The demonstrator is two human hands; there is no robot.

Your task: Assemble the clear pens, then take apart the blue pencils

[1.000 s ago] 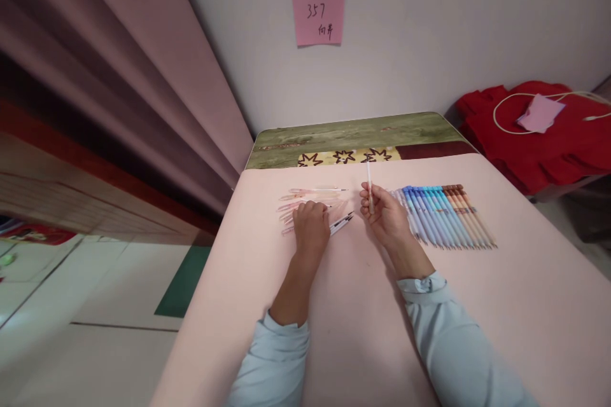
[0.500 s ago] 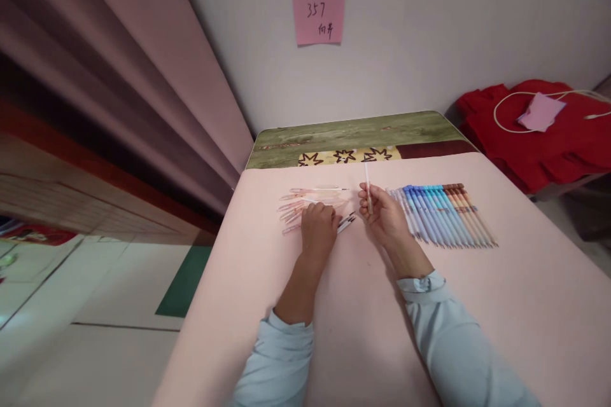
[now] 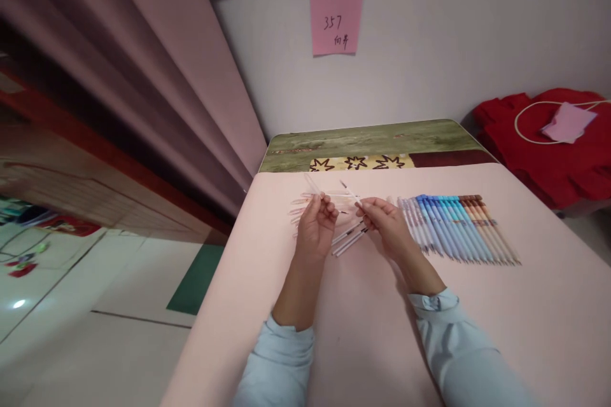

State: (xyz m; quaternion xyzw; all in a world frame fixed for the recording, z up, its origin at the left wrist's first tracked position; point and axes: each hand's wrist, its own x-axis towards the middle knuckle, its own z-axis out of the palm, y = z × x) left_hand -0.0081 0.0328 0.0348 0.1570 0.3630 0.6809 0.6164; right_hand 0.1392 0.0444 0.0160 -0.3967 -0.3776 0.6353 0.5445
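Observation:
My left hand (image 3: pixel 317 224) is closed on a clear, slender pen barrel (image 3: pixel 312 184) that points up and away. Between the fingertips of my right hand (image 3: pixel 386 224) is a white pen refill (image 3: pixel 351 191), its dark tip angled up to the left. Both hands are raised a little over the table, a short gap apart. Below them lie several loose white refills (image 3: pixel 344 243) with dark ends. Pinkish pen parts (image 3: pixel 296 211) are spread beyond my left hand, partly hidden by it. To the right of my right hand, several pens (image 3: pixel 453 229) lie side by side, shading from pale to blue to brown.
Pale pink covering (image 3: pixel 372 331) lies over the table, with a green patterned strip (image 3: pixel 372 133) at the far edge. A pink note (image 3: pixel 337 19) is on the wall. Red cloth (image 3: pixel 539 165) with a white cable sits at right; a curtain (image 3: pixel 191 63) hangs at left.
My left hand has lifted from the pen parts with a clear barrel. The refill in my right hand has tilted from upright to leftward. The view has shifted slightly.

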